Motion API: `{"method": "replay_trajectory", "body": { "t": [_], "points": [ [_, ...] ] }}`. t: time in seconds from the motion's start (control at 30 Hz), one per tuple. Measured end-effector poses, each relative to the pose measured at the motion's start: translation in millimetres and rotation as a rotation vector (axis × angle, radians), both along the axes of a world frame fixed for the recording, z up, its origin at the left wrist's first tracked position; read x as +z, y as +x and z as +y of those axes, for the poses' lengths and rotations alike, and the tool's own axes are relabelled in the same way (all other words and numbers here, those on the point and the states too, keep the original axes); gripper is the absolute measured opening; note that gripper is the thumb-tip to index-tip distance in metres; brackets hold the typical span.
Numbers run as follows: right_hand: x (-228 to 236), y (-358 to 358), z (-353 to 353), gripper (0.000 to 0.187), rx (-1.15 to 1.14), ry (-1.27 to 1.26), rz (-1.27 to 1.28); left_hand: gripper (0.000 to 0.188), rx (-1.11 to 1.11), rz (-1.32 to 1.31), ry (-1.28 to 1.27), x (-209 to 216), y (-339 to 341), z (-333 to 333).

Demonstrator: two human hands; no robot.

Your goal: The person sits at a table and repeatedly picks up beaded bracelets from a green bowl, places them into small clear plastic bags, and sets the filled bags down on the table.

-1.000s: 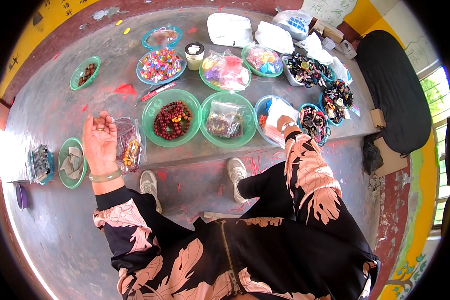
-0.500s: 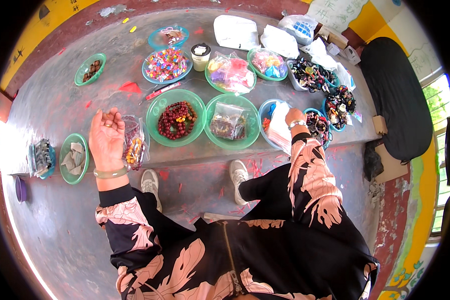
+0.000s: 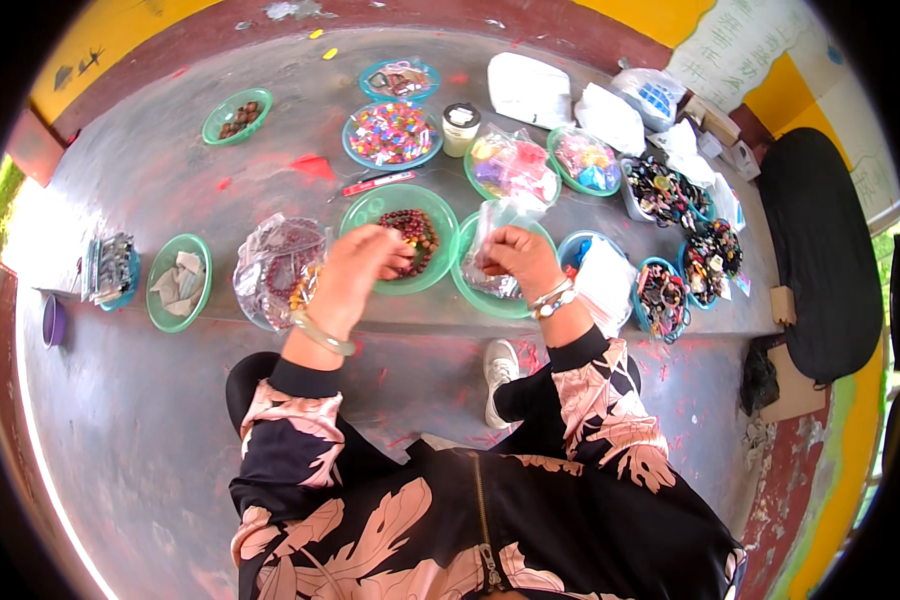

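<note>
My right hand [image 3: 525, 262] grips a small clear plastic bag [image 3: 490, 225] between thumb and fingers. It is above a green basin [image 3: 510, 307] that holds more clear bags. My left hand [image 3: 355, 265] hovers at the near left rim of another green basin [image 3: 358, 212], fingers loosely bent and apart, with nothing seen in them. Strings of dark red and orange beads [image 3: 417, 232] lie coiled in that basin, partly hidden by my fingertips. Beside my left wrist, bagged bead strings [image 3: 270, 270] fill a bowl.
A blue bowl of bright wrapped pieces [image 3: 390, 135], a lidded cup [image 3: 460, 130] and a red cutter [image 3: 380, 182] stand farther back. Baskets of hair ties [image 3: 660, 190] are on the right. A green bowl of pale cloths [image 3: 179, 285] stands left. The ledge edge runs in front.
My right hand has left the white sheets in the blue basin and now holds a clear bag. My left hand has turned over and moved right to the beads. The view has shifted.
</note>
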State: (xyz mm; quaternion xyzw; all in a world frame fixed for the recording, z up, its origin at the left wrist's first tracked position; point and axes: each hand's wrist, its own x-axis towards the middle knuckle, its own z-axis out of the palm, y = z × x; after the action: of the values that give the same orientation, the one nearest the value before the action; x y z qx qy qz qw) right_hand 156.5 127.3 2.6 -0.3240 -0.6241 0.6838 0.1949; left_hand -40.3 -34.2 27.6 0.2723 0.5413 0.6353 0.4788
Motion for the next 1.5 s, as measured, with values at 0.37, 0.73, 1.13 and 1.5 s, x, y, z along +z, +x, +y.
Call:
{"method": "replay_trajectory", "body": {
  "t": [0.37, 0.73, 1.13, 1.5],
  "points": [
    [14, -46, -51, 0.008, 0.162, 1.173, -0.093, 0.025, 0.078, 1.183, 0.268, -27, 10, 3],
    [14, -55, -55, 0.005, 0.255, 1.448, -0.015, 0.019, 0.087, 0.844, -0.277, -30, 7, -2],
    [6, -61, -50, 0.010, 0.105, 1.362, -0.156, 0.022, 0.036, 0.690, -0.281, -32, 8, -5],
    [-14, -67, -42, 0.009, 0.275, 1.020, -0.362, 0.017, 0.196, 0.886, -0.219, -30, 3, -18]
  ]
}}
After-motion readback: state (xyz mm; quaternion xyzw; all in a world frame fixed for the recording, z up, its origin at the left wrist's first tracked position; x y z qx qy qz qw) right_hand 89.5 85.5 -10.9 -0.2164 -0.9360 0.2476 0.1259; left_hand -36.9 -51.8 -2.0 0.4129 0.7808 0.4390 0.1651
